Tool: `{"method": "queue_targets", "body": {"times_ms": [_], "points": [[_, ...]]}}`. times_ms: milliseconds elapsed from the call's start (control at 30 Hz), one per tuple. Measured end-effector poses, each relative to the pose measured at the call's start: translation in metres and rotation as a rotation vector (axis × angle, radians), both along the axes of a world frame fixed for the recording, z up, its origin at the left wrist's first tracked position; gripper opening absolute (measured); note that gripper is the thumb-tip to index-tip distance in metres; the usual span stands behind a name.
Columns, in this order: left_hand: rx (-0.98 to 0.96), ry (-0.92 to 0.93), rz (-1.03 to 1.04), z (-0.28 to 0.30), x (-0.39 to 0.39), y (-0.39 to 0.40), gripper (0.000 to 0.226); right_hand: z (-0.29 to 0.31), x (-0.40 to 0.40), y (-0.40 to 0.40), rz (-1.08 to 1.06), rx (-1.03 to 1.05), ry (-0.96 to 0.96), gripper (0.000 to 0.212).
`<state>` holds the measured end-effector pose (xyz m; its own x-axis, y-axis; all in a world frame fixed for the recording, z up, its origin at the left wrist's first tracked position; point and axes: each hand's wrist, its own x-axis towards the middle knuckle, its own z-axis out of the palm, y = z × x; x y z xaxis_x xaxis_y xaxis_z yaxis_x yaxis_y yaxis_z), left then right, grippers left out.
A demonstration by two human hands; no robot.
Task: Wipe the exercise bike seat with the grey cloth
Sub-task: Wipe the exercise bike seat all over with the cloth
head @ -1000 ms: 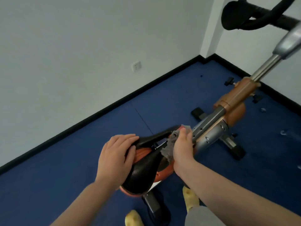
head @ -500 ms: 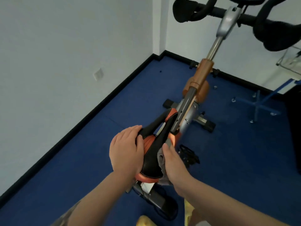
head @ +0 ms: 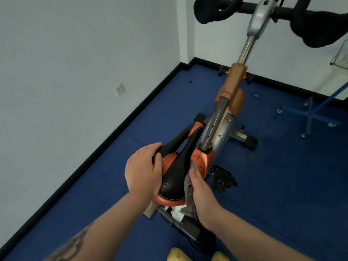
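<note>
Exercise bike seat [head: 174, 172], black and orange, low centre, steadied by left hand [head: 144, 171] draped over its left edge | right hand [head: 202, 194] clutching grey cloth [head: 189, 191] has slid from the nose back along the right flank | wiping probably mid-way, left side outstanding.

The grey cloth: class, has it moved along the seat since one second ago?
Yes. The right hand has drawn the grey cloth back from the nose of the seat to its wide rear end, along the right side.
</note>
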<state>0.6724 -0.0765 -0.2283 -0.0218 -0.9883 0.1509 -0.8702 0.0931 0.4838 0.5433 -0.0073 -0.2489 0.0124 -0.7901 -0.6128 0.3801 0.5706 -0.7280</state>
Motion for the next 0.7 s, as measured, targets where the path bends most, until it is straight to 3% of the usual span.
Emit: {"method": "queue_targets", "body": {"times_ms": [100, 267, 467, 600, 700], "points": [[0.006, 0.017, -0.001, 0.0, -0.001, 0.0, 0.03, -0.006, -0.011, -0.007, 0.033, -0.009, -0.07, 0.052], [0.0, 0.013, -0.025, -0.002, 0.002, 0.001, 0.031, 0.006, 0.013, 0.036, -0.026, -0.033, -0.017, 0.048], [-0.004, 0.002, -0.086, -0.007, 0.005, -0.001, 0.031, 0.008, 0.006, -0.011, -0.122, -0.134, 0.084, 0.039], [0.062, -0.037, -0.295, -0.003, 0.021, -0.004, 0.038, 0.012, 0.028, 0.008, -0.235, -0.136, 0.18, 0.036], [0.21, 0.055, -0.484, 0.004, 0.04, -0.028, 0.041, 0.016, 0.036, 0.013, -0.309, -0.121, 0.167, 0.036]]}}
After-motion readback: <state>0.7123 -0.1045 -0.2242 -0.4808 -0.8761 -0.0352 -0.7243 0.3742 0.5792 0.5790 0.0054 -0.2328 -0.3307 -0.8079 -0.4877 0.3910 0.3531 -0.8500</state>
